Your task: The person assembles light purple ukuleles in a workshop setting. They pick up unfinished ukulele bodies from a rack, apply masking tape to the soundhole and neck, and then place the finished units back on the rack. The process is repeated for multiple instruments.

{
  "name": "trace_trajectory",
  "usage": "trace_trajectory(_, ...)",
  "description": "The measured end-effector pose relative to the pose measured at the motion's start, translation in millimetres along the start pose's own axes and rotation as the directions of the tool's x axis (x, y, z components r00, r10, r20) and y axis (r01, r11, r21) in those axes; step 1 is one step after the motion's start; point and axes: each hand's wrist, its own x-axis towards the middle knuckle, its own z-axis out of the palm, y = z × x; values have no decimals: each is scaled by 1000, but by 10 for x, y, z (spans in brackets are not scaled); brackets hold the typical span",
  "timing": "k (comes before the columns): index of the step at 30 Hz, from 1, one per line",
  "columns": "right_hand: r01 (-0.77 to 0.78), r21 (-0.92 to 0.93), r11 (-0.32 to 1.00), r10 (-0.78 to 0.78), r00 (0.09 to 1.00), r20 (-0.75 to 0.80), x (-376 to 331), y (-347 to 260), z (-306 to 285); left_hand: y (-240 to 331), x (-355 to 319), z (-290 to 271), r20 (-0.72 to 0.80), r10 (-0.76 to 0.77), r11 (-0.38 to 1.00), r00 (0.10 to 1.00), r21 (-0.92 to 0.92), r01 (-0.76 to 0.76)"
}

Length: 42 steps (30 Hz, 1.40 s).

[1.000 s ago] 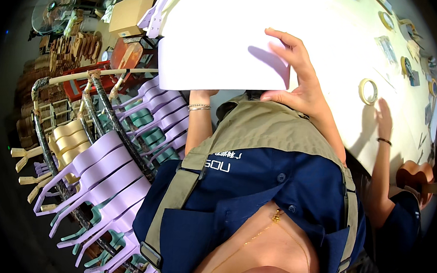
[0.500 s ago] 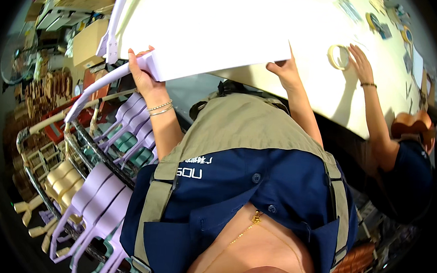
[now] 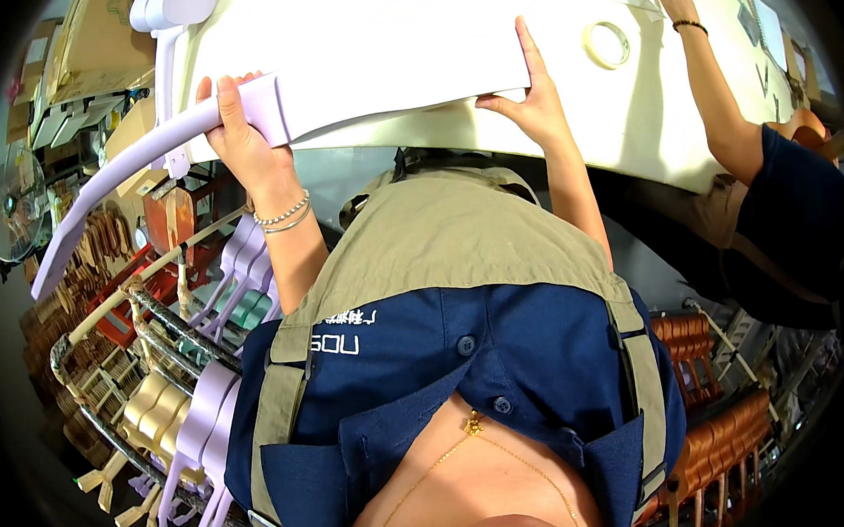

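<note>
My left hand is closed around a lilac plastic hanger, gripping it where the arm widens, right against the near edge of the white sheet on the table. The hanger's long arm runs from my fist down toward eight o'clock, free in the air, out over the wire rack.

My right hand is open, fingers stretched flat on the top of the sheet and thumb tucked under its edge, so it pinches the sheet lightly rather than gripping it.

I judge the hanger to be light, stiff and smooth moulded plastic: it holds its curve with no sag although I hold it at one end only. The wide flat section is the best place to take it; the thin tip would twist in the fingers. The sheet looks thin and bendable, so it wants support along its edge.

At one o'clock a roll of tape lies on the table, and another person's arm reaches in beside it. More lilac hangers sit in the rack at seven o'clock.
</note>
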Motion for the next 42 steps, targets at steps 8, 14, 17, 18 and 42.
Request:
trace_trajectory(8, 104, -466, 879, -112, 994, 9, 49, -293, -125, 17, -31, 289, 553, 58, 994, 831, 46, -100)
trace_trajectory(14, 76, -531, 844, -120, 992, -49, 31, -409, -117, -6, -134, 884, 793, 95, 989, 602, -5, -149)
trace_trajectory(17, -141, -64, 988, 140, 990, -33, 33, -419, -219, -14, -184, 1150, 837, 24, 979, 546, 92, -183)
trace_trajectory(18, -163, 115, 980, 169, 985, -41, 19, -372, -240, 4, -237, 1236, 834, -8, 983, 552, 108, -149)
trace_trajectory(42, -148, 547, 824, 313, 923, -222, -288, -310, -515, -25, -658, 1921, 954, -31, 890, 298, 161, -426)
